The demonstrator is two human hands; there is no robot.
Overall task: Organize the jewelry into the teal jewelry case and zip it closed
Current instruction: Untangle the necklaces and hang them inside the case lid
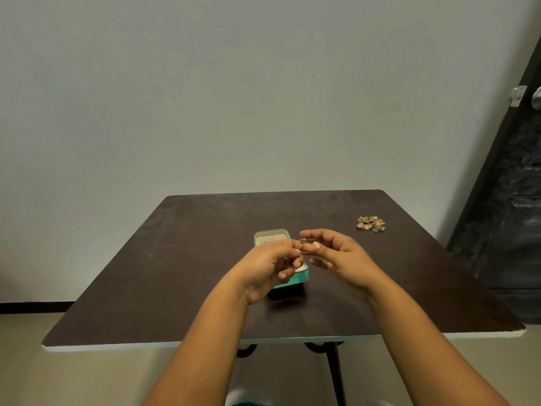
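1. Two hands meet over the open teal jewelry case (301, 277), which sits mid-table with its cream lining showing and its zip not yet done up.
2. Left hand (270, 266) pinches a small gold piece (301, 244) just above the case; whether it is a ring or a chain, I cannot tell.
3. Right hand (336, 253) pinches the same piece at its fingertips, the other fingers loosely spread.
4. Plenty left, I reckon: a heap of colourful jewelry (371, 223) waits well apart, far right on the dark table (175, 273).
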